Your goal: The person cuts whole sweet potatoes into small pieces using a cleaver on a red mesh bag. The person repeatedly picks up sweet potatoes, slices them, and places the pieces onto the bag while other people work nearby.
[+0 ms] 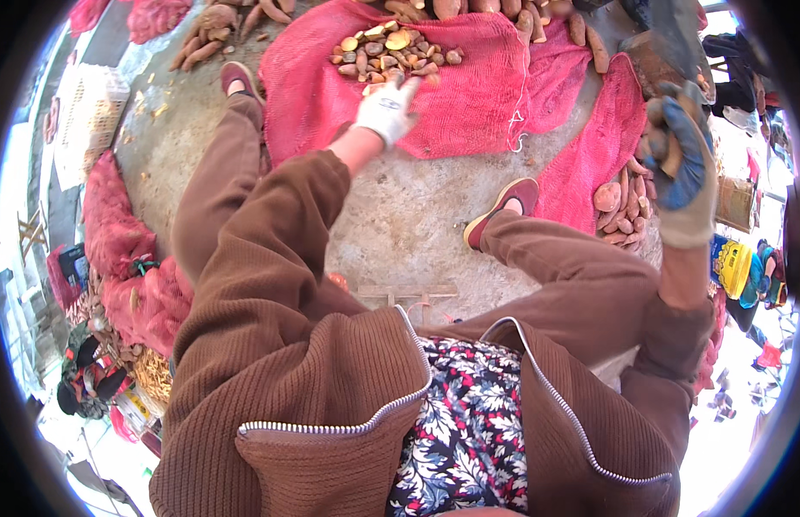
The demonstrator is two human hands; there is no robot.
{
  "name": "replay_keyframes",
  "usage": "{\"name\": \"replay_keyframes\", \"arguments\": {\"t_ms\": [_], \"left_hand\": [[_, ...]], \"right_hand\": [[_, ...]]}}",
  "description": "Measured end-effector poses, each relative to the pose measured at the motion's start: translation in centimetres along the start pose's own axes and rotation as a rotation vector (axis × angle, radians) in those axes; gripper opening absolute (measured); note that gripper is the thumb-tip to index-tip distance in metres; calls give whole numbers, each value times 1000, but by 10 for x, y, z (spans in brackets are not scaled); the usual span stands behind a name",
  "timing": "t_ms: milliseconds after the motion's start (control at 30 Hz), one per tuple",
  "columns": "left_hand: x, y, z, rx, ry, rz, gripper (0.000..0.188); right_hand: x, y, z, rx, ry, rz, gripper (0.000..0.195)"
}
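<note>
My left hand (388, 111), in a white knit glove, reaches over a pink mesh sack (464, 123) spread on the floor. Its fingers are apart and blurred. Just beyond the fingertips lies a heap of cut sweet potato pieces (387, 52), some with yellow cut faces. A small orange piece (432, 79) is blurred beside the fingers. At the right, my raised right hand (690, 161), in a soiled glove with a blue coating, curls around what looks like a knife's wooden handle. A blurred grey blade (674, 39) extends above it.
Whole sweet potatoes (484, 5) line the sack's far edge, with more (626, 200) piled at right and others (206, 39) at upper left. Filled pink mesh sacks (148, 304) and a plastic crate (93, 113) stand left. A low wooden piece (406, 291) is between my legs.
</note>
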State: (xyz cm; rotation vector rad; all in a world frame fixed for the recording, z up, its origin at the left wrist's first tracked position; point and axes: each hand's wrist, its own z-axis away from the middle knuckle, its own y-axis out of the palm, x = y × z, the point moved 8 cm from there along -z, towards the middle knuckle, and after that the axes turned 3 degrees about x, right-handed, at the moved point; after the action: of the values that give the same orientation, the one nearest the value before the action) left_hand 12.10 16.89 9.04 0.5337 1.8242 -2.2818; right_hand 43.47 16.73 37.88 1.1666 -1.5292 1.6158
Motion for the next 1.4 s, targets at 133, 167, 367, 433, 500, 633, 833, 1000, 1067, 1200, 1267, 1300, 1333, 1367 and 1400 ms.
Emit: {"name": "replay_keyframes", "arguments": {"t_ms": [133, 167, 367, 433, 500, 633, 833, 1000, 1067, 1200, 1267, 1300, 1333, 1367, 1400], "left_hand": [[100, 2, 58, 170, -315, -135, 44], [117, 9, 71, 178, -376, -179, 40], [133, 70, 79, 332, -328, 81, 38], [134, 71, 70, 380, -298, 71, 36], [155, 55, 75, 390, -421, -230, 37], [167, 34, 114, 501, -593, -765, 37], [-36, 192, 244, 1209, 94, -60, 38], [-49, 240, 326, 1437, 8, 442, 41], [33, 226, 309, 1436, -80, 262, 41], [191, 164, 259, 1417, -271, -27, 41], [242, 131, 241, 1409, -355, -104, 41], [259, 117, 230, 1407, -385, -131, 41], [271, 106, 220, 1406, -406, -157, 41], [278, 98, 209, 1404, -414, -169, 41], [279, 92, 199, 1400, -415, -175, 41]], "right_hand": [[9, 20, 4, 33, 21, -582, 28], [6, 24, 4, 39, 57, -781, 27], [0, 23, 1, -25, 19, -768, 24], [0, 19, -8, -92, 22, -713, 25], [-6, 15, -14, -200, 117, -680, 25], [7, 23, -30, -99, 46, -817, 4], [-2, 32, -21, -13, 149, -812, 10], [-30, 58, -35, 147, 422, -821, 39], [-44, 49, -45, 36, 463, -515, 38], [-76, 43, -78, -206, 605, -728, 37], [-87, 41, -94, -190, 650, -669, 38], [-91, 36, -103, -189, 656, -642, 39], [-96, 33, -112, -161, 623, -607, 40], [-102, 27, -119, -174, 625, -584, 39], [-108, 21, -123, -185, 625, -562, 38]]}}
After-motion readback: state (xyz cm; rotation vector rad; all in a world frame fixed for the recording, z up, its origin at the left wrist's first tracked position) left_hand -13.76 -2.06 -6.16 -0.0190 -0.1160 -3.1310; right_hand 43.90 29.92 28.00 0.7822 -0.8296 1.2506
